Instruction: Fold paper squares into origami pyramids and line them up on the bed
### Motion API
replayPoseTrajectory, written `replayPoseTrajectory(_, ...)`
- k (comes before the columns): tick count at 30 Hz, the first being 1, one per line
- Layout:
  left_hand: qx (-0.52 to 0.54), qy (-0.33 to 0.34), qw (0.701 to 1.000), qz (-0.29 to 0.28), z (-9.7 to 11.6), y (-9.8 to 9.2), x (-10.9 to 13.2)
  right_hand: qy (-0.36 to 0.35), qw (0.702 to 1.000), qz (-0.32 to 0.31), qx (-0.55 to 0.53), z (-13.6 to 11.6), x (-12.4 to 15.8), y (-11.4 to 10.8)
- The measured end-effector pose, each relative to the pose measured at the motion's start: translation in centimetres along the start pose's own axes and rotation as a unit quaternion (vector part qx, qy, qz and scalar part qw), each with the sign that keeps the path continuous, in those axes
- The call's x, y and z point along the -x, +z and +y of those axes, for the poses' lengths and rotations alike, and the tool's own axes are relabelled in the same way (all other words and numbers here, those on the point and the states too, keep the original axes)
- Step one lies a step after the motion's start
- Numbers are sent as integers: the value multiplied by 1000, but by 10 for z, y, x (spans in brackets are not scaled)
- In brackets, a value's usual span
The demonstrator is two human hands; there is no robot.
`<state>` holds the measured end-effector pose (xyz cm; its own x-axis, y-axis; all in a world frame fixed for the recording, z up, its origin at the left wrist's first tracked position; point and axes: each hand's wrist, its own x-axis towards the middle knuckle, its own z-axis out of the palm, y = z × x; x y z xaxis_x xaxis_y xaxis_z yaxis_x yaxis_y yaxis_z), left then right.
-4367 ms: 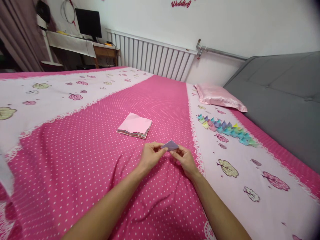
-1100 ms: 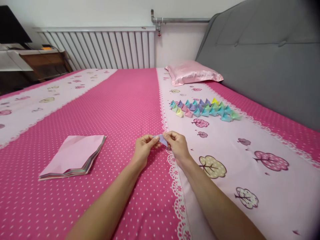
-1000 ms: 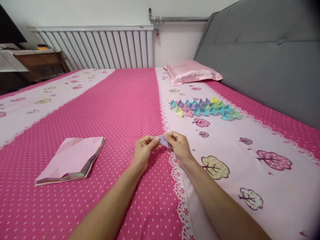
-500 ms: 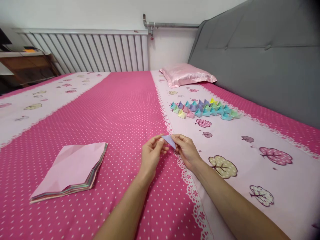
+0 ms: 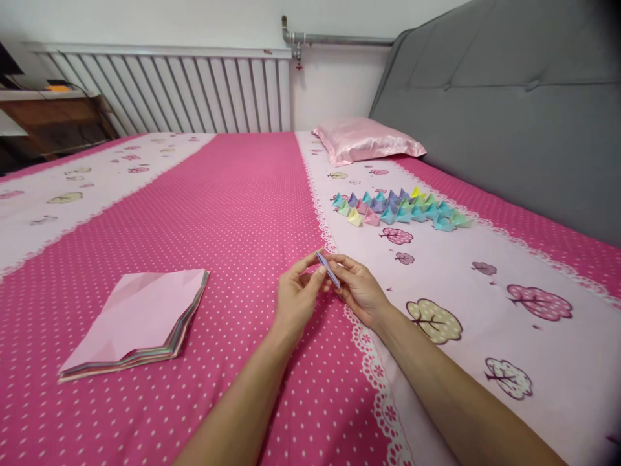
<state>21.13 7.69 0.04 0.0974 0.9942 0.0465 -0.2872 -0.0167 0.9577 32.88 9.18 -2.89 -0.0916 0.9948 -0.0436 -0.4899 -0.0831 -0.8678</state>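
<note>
A small folded piece of purple paper [image 5: 328, 270] is held between my two hands above the bed, its edge turned up towards me. My left hand [image 5: 299, 291] pinches it from the left with thumb and fingers. From the right, my right hand [image 5: 359, 288] grips its other side, fingertips close to those of the left. Beyond the hands, several small folded paper boats [image 5: 398, 210] in blue, green, purple, pink and yellow stand in rows on the bedspread. At the left lies a stack of square coloured paper [image 5: 140, 317] with a pink sheet on top.
The bed is covered by a pink dotted bedspread [image 5: 242, 194] with pale printed bands. A pink pillow [image 5: 369, 139] lies at the back, beside a grey padded headboard [image 5: 509, 110]. A white radiator [image 5: 194, 90] and a pipe [image 5: 344, 40] run along the wall.
The purple paper has turned from showing a flat triangular face to showing its narrow edge. Both hands have stayed around it. The view has tilted slightly.
</note>
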Motion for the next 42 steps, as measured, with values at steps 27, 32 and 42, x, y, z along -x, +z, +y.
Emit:
replayPoseTrajectory(27,-311,109,940,84,-10,-17,1,-57,985,-102,131,4,8,7)
replayPoseTrajectory(32,-278,102,952,76,-16,-18,-2,-49,989,-80,114,4,5,7)
replayPoseTrajectory(42,-91,26,995,28,-13,-7,-4,-55,995,-14,87,4,3,5)
